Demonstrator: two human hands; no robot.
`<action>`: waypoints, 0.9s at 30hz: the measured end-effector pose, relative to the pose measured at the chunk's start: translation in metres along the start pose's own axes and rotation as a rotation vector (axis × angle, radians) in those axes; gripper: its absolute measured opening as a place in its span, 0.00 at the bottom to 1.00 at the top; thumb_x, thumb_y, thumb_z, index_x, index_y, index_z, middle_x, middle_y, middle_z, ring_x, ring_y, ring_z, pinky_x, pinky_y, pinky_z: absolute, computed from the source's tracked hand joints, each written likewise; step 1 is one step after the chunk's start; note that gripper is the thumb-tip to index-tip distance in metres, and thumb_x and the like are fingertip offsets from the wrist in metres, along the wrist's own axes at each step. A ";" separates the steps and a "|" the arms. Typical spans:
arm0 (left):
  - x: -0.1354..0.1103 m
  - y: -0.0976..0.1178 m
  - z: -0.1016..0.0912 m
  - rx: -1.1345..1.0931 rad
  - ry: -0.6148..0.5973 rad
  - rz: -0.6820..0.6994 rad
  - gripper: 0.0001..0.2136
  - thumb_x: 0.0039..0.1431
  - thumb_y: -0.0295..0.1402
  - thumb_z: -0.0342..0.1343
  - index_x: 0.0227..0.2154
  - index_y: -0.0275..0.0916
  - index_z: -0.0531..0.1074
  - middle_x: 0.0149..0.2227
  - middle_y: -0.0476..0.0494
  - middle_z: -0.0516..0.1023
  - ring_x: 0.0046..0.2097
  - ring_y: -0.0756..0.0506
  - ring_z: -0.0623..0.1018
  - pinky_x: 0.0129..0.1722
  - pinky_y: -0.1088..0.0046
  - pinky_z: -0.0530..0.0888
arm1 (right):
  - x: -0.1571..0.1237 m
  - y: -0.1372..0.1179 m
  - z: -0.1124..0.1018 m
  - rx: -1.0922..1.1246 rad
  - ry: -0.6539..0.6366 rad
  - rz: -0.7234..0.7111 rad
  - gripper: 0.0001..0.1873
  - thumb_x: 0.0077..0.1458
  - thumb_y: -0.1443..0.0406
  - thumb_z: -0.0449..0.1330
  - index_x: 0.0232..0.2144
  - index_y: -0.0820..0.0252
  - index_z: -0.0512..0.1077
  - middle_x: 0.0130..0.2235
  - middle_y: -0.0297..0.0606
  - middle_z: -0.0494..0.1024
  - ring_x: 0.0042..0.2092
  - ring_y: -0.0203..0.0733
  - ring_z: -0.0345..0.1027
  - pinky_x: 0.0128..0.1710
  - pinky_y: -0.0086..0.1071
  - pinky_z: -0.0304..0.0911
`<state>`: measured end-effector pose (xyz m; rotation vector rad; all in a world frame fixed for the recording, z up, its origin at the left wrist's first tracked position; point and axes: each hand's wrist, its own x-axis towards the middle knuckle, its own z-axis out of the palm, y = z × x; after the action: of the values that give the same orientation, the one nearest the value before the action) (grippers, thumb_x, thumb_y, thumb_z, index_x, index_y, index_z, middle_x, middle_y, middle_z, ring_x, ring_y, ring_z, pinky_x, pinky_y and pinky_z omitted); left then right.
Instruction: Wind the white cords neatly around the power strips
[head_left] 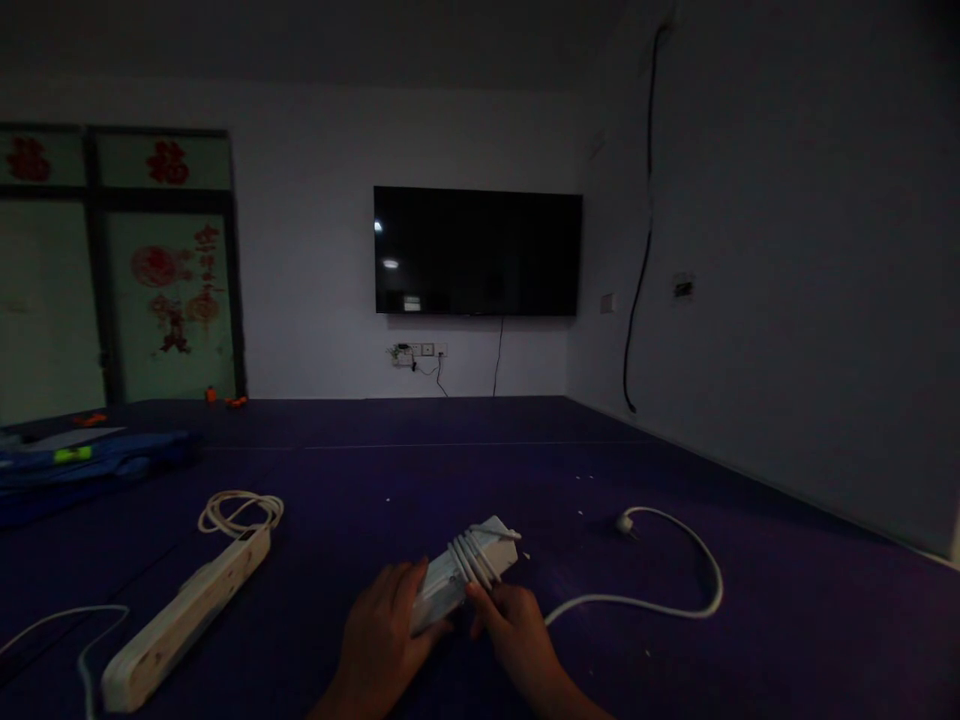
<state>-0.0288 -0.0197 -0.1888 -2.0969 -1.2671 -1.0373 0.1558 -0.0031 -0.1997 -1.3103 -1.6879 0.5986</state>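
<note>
Head view, dim room. Both hands low centre over a dark purple floor covering [450, 460]. Left hand [382, 625]: fingers curled closed around the near end of a white power strip [450, 585], thumb on top. Right hand [517, 620]: fingers narrow, pinched on the white cord [675, 600] where it meets the strip. Strip lies tilted, far end pointing up-right, raised slightly off the covering between the two hands. Several turns of the cord are wrapped crosswise around the strip's middle. The rest of the cord runs out from under the right hand, loops to the right and curves back to its plug [626, 522], which lies on the covering, well apart from the hands. To the left, a second power strip [187, 615] lies flat, its coiled cord [240, 510] at the far end; a loose thin cable [75, 620] lies beside it. Blue bundle [90, 460] at far left. Back wall: dark television [478, 250], wall sockets [416, 350] below it. Glazed door [169, 290] with red paper cut-outs at left. Black cable [641, 270] hangs down the right wall
</note>
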 end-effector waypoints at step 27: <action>-0.005 -0.001 0.004 -0.247 -0.162 -0.172 0.23 0.47 0.40 0.58 0.48 0.43 0.68 0.46 0.40 0.76 0.46 0.41 0.75 0.44 0.66 0.73 | -0.001 -0.006 -0.004 -0.012 0.033 0.049 0.37 0.50 0.39 0.43 0.11 0.60 0.69 0.15 0.36 0.70 0.21 0.36 0.64 0.22 0.26 0.53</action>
<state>-0.0294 -0.0192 -0.1957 -2.3290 -1.4853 -1.1696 0.1561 -0.0066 -0.1929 -1.3661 -1.6389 0.5937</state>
